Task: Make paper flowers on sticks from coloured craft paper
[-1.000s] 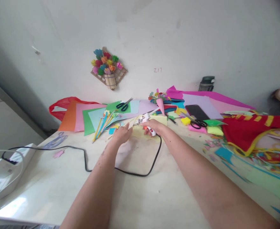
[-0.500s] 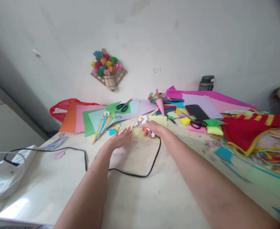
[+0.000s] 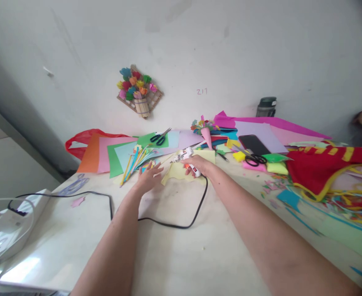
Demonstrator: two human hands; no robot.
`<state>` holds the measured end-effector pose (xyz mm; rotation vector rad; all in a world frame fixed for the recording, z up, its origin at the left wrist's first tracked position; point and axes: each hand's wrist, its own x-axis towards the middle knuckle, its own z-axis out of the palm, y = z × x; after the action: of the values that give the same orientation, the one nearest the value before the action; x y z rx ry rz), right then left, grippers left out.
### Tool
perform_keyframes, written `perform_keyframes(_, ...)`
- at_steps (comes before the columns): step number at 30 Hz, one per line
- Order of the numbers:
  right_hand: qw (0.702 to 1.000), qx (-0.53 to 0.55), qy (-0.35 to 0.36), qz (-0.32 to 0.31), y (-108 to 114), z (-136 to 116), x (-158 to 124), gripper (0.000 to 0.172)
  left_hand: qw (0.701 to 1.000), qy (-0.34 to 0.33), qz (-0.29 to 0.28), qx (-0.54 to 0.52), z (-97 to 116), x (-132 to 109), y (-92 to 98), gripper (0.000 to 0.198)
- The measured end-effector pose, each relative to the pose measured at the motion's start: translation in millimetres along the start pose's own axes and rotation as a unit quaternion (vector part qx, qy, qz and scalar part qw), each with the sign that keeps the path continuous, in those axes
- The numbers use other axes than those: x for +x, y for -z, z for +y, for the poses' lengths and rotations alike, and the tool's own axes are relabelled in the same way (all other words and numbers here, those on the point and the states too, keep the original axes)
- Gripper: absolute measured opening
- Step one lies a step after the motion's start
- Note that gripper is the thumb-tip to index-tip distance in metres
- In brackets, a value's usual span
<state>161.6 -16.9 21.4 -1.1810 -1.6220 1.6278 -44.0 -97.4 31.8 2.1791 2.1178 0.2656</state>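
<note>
My right hand [image 3: 202, 164] is wrapped round a white hot glue gun [image 3: 186, 153], whose nozzle points left over a pale yellow sheet of paper [image 3: 175, 173]. A black cord [image 3: 199, 209] trails from its handle. Left of the sheet, my left hand [image 3: 148, 180] is open, its fingers spread and nothing visible in them. Just beyond those fingers lie small coloured paper pieces [image 3: 144, 167] and a bundle of thin paper-wrapped sticks [image 3: 131, 164]. A slim pale stick or strip [image 3: 165, 159] runs between the left fingertips and the nozzle; whether it is touched cannot be seen.
Coloured sheets [image 3: 90, 154] and black scissors [image 3: 160, 137] lie along the back. A pink paper cone [image 3: 206, 137], a phone [image 3: 254, 145], more scissors [image 3: 255, 159] and a red cloth [image 3: 316, 168] are to the right. A power strip [image 3: 23, 230] stands at left.
My left hand has moved left, away from the glue gun, with its fingers spreading. More of the pale yellow sheet shows. The right hand and glue gun have barely moved.
</note>
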Motion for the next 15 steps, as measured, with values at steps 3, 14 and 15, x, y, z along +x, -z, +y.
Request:
perform_keyframes(3,1.000,-0.007,-0.005,-0.009,-2,-2,-3,0.023,0.999,0.031,0.018,-0.003,-5,5,-9.4,0.039)
perform_keyframes(14,0.999,-0.025,-0.008,-0.039,-2,0,-3,0.027,0.997,0.003,0.052,0.057,-6,6,-14.6,0.036)
perform_keyframes(15,0.999,-0.025,-0.009,-0.038,-2,0,-3,0.027,0.996,-0.002,0.059,0.070,-5,5,-12.7,0.033)
